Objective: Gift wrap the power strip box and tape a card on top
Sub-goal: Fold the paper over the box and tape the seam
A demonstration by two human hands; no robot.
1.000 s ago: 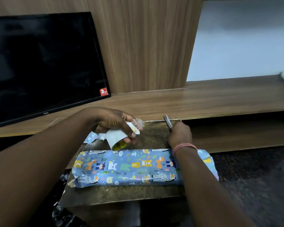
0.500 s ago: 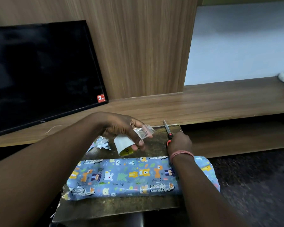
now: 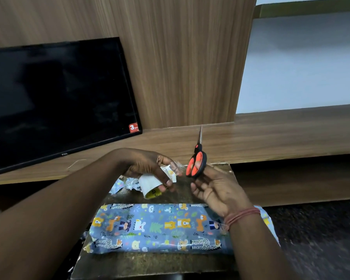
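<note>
We see a black television (image 3: 55, 102) leaning on the wooden shelf (image 3: 271, 136) behind the small desk (image 3: 141, 265). The wrapped box (image 3: 156, 229) lies lengthwise on the desk. Above it our left hand (image 3: 150, 168) has its fingers clamped on a curled white card (image 3: 150, 184) and a tape piece (image 3: 175, 168), while our right hand (image 3: 216, 188) holds scissors (image 3: 196, 160) upright, fingers loosely apart.

Dim, even indoor light, brightest on the pale wall (image 3: 303, 63) at upper right. Motion blur softens the whole frame. Straight lines bow toward the edges.
</note>
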